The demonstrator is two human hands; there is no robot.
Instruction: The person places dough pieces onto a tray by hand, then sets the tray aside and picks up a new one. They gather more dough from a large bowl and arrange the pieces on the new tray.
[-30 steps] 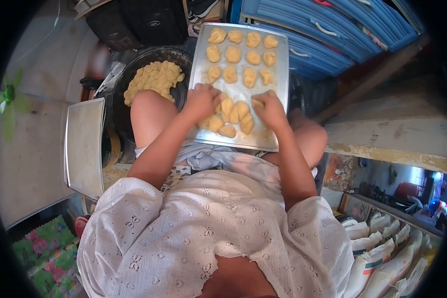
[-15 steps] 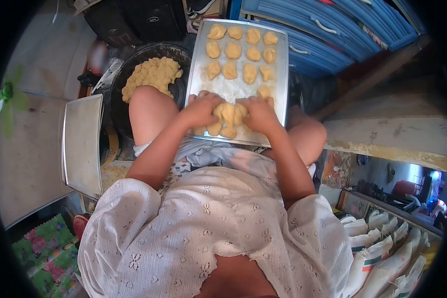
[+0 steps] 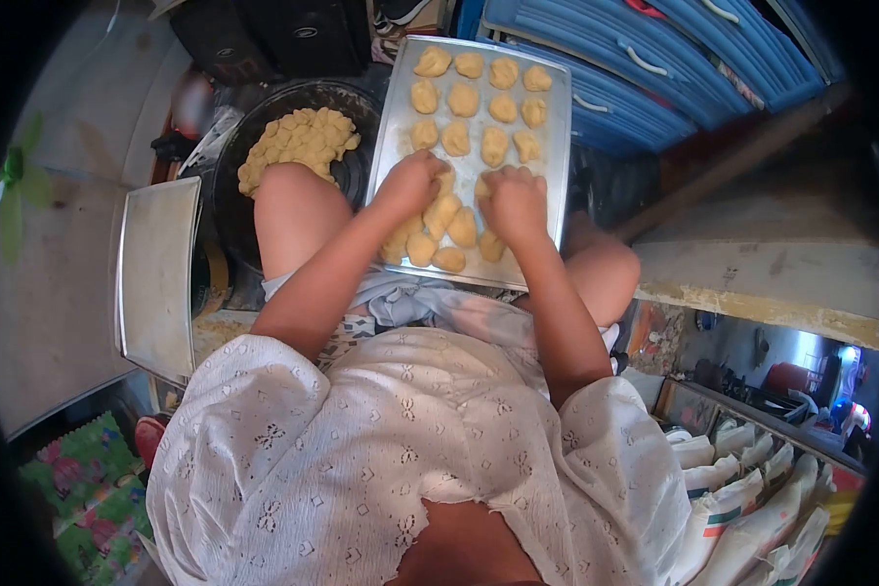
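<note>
A metal baking tray (image 3: 557, 127) rests across my lap, with rows of pale yellow dough pieces (image 3: 463, 100) over its far half. Over the tray's middle, my left hand (image 3: 412, 184) has its fingers curled on a dough piece (image 3: 446, 183), partly hidden. To its right, my right hand (image 3: 516, 203) is closed around another dough piece (image 3: 481, 188), mostly covered by the fingers. Nearer my body, several loose dough lumps (image 3: 461, 229) lie bunched together on the tray.
Left of the tray, a round black pan (image 3: 227, 200) holds a heap of dough pieces (image 3: 298, 142). Blue drawers (image 3: 625, 88) stand beyond the tray on the right. A wooden ledge (image 3: 752, 254) is at the right, with white packets (image 3: 742, 508) below. A pale panel (image 3: 158, 273) leans at left.
Both hands have moved up the tray, away from my body, and spread apart. The dough lumps they were gathered over now lie uncovered near the tray's close edge.
</note>
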